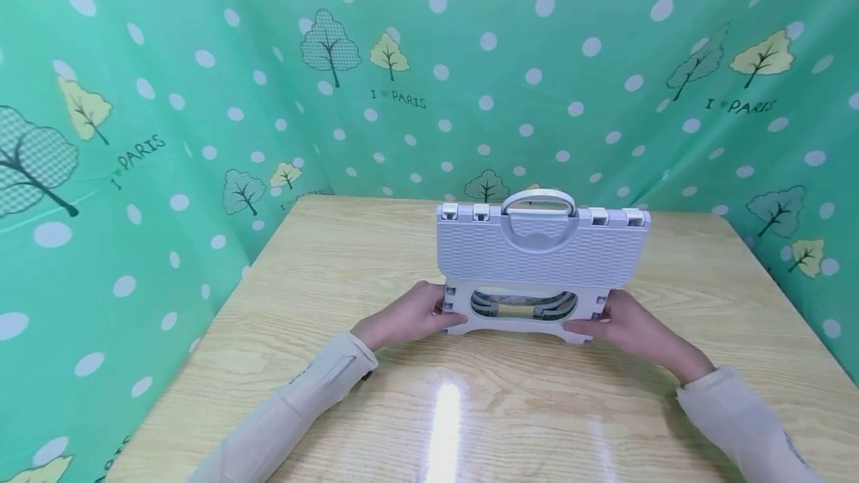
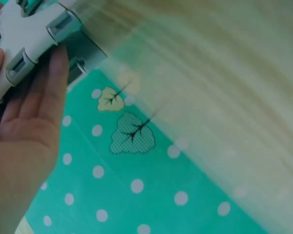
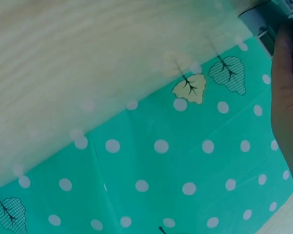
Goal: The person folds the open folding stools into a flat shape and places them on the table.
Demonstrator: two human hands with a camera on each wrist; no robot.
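Being gripped at both ends, a pale folding stool [image 1: 463,256] is being held over the wooden table [image 1: 335,408], right of centre in the head view; whether any weight is being borne by the wood cannot be told. A lopsided tilt is probably being risked, should one end be pulled harder than the other. Pinched fingers are also being risked, since the textured upper panel and the slotted lower panel could be swung together near the fingertips. The left end is being gripped by the left hand [image 1: 412,313], which is being spread only to the frame's thickness, thumb in front, fingers behind; the right end is being gripped likewise by the right hand [image 1: 631,328]. Beyond, the table is being enclosed by a dotted green curtain [image 1: 403,36].
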